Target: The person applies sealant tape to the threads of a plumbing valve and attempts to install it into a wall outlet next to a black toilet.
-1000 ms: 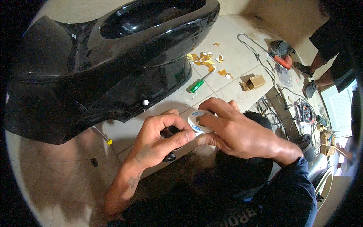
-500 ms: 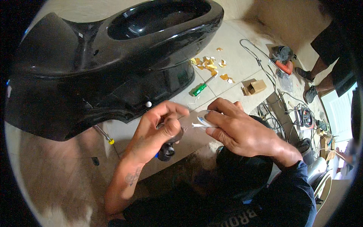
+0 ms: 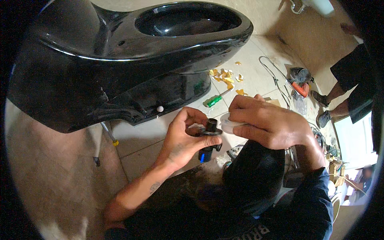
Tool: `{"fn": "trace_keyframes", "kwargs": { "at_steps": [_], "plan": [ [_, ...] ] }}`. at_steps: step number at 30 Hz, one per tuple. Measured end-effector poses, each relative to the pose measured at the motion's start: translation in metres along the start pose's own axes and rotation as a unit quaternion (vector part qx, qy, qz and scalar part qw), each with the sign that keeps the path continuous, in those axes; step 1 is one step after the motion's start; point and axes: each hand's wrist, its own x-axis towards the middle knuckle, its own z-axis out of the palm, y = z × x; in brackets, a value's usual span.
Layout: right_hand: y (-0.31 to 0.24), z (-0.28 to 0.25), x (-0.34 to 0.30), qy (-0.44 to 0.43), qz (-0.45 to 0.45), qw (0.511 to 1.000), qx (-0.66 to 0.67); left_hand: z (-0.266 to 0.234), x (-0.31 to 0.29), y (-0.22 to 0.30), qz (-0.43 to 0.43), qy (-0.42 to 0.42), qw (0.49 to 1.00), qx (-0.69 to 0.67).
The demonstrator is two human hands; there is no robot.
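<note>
My left hand [image 3: 182, 140] grips a small black plastic pipe fitting [image 3: 211, 127], with a narrow stub pointing up and a blue mark low on its body. Close by, my right hand [image 3: 274, 124] pinches a round white spool of thread seal tape [image 3: 229, 126] between thumb and fingers. A small gap separates spool and fitting. Beyond both hands stands a glossy black toilet [image 3: 120, 70], its oval bowl toward the right. A small white round cap [image 3: 160, 109] sticks out at its base.
A green-handled screwdriver [image 3: 215, 101] lies on the tiles near yellow and white scraps [image 3: 223, 77]. Farther right are an orange power tool [image 3: 300, 89], cables and another person's legs [image 3: 340, 90]. A yellow-tipped metal rod [image 3: 115, 142] lies left, below the toilet.
My left hand has moved right and turned the fitting upright, into clearer view, nearer the spool. My right hand has shifted slightly right. The whole view has also shifted.
</note>
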Motion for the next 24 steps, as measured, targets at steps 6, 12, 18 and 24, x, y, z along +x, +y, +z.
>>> {"fn": "trace_keyframes", "kwargs": {
  "at_steps": [6, 12, 18, 24],
  "plan": [
    [-0.037, -0.025, 0.019, -0.025, -0.038, 0.998, -0.053, 0.007, -0.010, -0.028, -0.136, 0.031, 0.956, -0.260],
    [-0.022, -0.015, 0.026, 0.007, -0.014, 0.997, -0.077, 0.025, -0.010, -0.007, -0.308, 0.044, 0.859, -0.407],
    [-0.017, -0.017, 0.020, -0.020, -0.004, 0.999, -0.047, 0.030, -0.001, -0.015, -0.190, 0.029, 0.925, -0.329],
    [-0.049, -0.040, 0.028, -0.049, -0.043, 0.990, -0.121, 0.028, 0.007, -0.028, 0.011, 0.033, 0.995, -0.095]
  ]
}}
